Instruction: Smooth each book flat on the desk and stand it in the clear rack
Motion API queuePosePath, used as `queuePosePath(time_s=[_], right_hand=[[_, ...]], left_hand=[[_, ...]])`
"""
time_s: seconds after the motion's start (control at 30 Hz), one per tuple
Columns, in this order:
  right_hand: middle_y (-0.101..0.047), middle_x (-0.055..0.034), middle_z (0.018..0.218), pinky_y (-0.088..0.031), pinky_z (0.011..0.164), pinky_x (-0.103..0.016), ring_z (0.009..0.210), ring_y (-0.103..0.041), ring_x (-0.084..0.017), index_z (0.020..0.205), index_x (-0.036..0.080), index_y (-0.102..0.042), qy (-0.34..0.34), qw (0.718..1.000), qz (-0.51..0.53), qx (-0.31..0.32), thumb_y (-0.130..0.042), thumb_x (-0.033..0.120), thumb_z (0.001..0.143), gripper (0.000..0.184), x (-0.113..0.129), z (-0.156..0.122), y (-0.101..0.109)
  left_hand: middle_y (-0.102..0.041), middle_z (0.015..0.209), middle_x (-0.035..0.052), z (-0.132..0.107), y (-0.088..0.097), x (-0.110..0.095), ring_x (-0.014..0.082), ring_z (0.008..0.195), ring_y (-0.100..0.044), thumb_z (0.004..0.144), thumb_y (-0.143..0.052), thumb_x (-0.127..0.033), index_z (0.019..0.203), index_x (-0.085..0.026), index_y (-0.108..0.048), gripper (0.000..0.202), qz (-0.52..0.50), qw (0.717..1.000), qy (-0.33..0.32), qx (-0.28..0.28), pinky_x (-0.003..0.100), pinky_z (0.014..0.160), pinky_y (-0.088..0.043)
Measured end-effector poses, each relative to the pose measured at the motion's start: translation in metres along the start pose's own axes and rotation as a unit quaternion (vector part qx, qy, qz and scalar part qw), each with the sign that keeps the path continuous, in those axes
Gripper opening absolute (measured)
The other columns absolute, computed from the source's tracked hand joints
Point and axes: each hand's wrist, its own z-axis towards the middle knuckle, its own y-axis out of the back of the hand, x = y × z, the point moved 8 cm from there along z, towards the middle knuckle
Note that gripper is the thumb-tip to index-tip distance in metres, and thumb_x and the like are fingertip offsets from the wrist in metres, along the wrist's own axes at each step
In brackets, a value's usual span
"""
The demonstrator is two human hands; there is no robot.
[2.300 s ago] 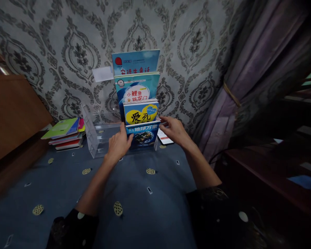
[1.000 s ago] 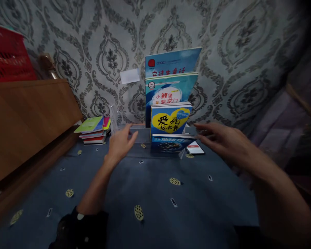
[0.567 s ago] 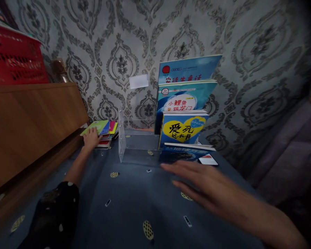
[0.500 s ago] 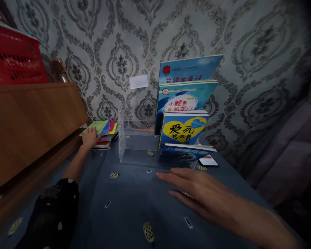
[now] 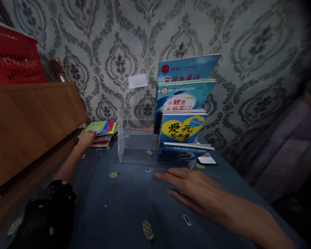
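At the far left of the dark blue cloth, my left hand (image 5: 86, 139) has its fingers closed at the near edge of a green book (image 5: 97, 126), the top one of a small stack of books (image 5: 101, 142). Its fingertips are partly hidden. My right hand (image 5: 190, 185) hovers low over the cloth, fingers stretched out and thumb apart, with nothing in it. Just beyond it stands a clear acrylic book rack (image 5: 121, 138). Several picture books lean in its right half: a blue and yellow book (image 5: 182, 128), a teal one (image 5: 204, 91), and a dark blue one (image 5: 186, 152) in front.
A phone (image 5: 206, 159) lies right of the rack. Along the left runs a wooden cabinet (image 5: 36, 121) with a red basket (image 5: 15, 57) on top. Patterned wallpaper (image 5: 103, 62) with a white paper slip (image 5: 137, 81) is behind. Pale fabric hangs at the right.
My left hand has shifted slightly toward me and left along the green book's edge, its fingers more curled. My right hand stays nearly in place. The view has turned very slightly.
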Motion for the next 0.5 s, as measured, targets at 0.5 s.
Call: queuePosePath(time_s=[0.5], right_hand=[[-0.066, -0.0069, 0.134, -0.060, 0.092, -0.041, 0.113, -0.068, -0.024, 0.145, 0.032, -0.052, 0.003, 1.000, 0.001, 0.005, -0.041, 0.046, 0.103, 0.045, 0.002, -0.002, 0.004]], left_hand=[[-0.039, 0.159, 0.0137, -0.121, -0.019, -0.054, 0.0342, 0.143, -0.040, 0.083, -0.042, -0.006, 0.153, -0.016, -0.036, 0.071, 0.046, 0.997, -0.028, 0.064, 0.048, 0.107, -0.044]])
